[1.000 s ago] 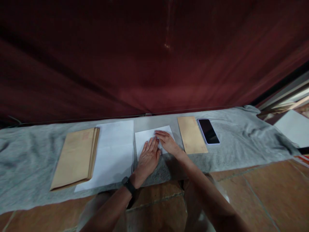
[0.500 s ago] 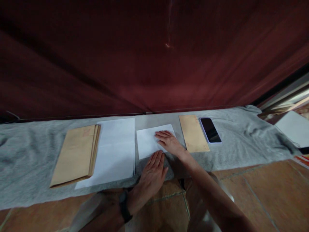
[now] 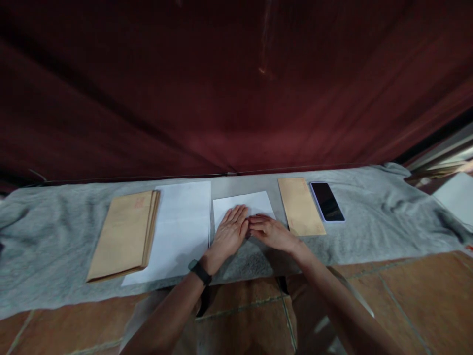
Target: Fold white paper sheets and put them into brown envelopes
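A white sheet of paper (image 3: 242,199), apparently folded, lies in the middle of the grey cloth. My left hand (image 3: 231,231), a dark watch on its wrist, rests flat on the paper's left part with fingers stretched out. At the paper's near right edge is my right hand (image 3: 273,233), fingers held together, slightly bent and pointing left. Its fingertips meet the left thumb; its own thumb is hidden. Both hands cover the paper's near edge. Left of them lie larger white sheets (image 3: 185,217), partly under a stack of brown envelopes (image 3: 121,234).
A single brown envelope (image 3: 301,207) lies right of the paper, beside a phone (image 3: 327,202) in a pale purple case. The grey cloth (image 3: 384,217) ends above a tiled floor (image 3: 414,296). A dark red drape (image 3: 221,98) rises behind.
My left hand has moved up from the near edge onto the paper. My right hand has slid down and right, from the paper's middle to its near edge. The view has shifted slightly.
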Available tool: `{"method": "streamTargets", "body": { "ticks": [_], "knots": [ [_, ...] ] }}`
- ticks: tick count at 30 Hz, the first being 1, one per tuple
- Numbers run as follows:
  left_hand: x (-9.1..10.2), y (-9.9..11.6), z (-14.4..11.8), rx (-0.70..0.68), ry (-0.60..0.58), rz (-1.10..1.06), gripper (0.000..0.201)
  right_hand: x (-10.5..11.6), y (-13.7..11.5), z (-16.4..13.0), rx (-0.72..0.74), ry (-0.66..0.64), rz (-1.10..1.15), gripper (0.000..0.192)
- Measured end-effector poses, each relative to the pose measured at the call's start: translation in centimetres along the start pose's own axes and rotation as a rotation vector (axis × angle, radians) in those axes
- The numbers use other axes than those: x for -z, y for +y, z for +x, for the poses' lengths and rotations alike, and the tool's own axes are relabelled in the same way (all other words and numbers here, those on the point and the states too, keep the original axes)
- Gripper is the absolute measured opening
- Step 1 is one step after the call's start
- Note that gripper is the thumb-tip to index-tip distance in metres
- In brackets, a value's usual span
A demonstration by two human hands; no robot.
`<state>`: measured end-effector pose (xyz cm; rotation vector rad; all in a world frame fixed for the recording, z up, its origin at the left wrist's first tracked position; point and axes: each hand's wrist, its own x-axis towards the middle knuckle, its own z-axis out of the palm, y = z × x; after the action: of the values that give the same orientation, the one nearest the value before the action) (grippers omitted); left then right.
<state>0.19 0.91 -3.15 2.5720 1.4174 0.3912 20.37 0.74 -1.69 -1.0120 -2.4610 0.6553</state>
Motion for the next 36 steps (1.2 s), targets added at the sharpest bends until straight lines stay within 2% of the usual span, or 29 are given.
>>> {"method": "streamTargets", "body": {
  "ticks": [8, 13, 17, 18, 20, 26, 32, 36],
  "knots": [
    [-0.6, -0.5, 2.6, 0.108, 0.0, 0.123, 0.053, -0.2, -0.9, -1.5, -0.016, 0.012, 0.059, 0.024],
    [-0.8, -0.7, 3.3, 0.179, 0.025, 0.149, 0.054, -0.2, -1.0, -1.7, -0.053, 0.017, 0.132, 0.023],
    [-0.7, -0.8, 3.2, 0.172, 0.027, 0.145, 0.056, -0.6, -1.0, -0.2, -0.231, 0.177, 0.164, 0.035],
    [-0.7, -0.8, 3.1, 0.166, 0.023, 0.146, 0.056, -1.0, -1.0, 0.4, -0.273, 0.234, 0.139, 0.039],
    [-0.7, -0.9, 3.1, 0.152, 0.011, 0.151, 0.058, -1.9, -0.9, 1.6, -0.311, 0.268, 0.031, 0.045],
    [-1.0, -1.1, 3.0, 0.2, 0.053, 0.156, 0.059, -4.4, -0.5, 3.4, -0.416, 0.214, -0.31, 0.051],
    [-1.7, -1.3, 2.6, 0.302, 0.172, 0.139, 0.058, -4.3, 1.0, 2.9, -0.468, 0.292, -0.413, 0.053],
    [-2.0, -1.3, 2.2, 0.367, 0.211, 0.152, 0.059, -4.0, 1.9, 2.3, -0.494, 0.358, -0.452, 0.058]
  ]
}}
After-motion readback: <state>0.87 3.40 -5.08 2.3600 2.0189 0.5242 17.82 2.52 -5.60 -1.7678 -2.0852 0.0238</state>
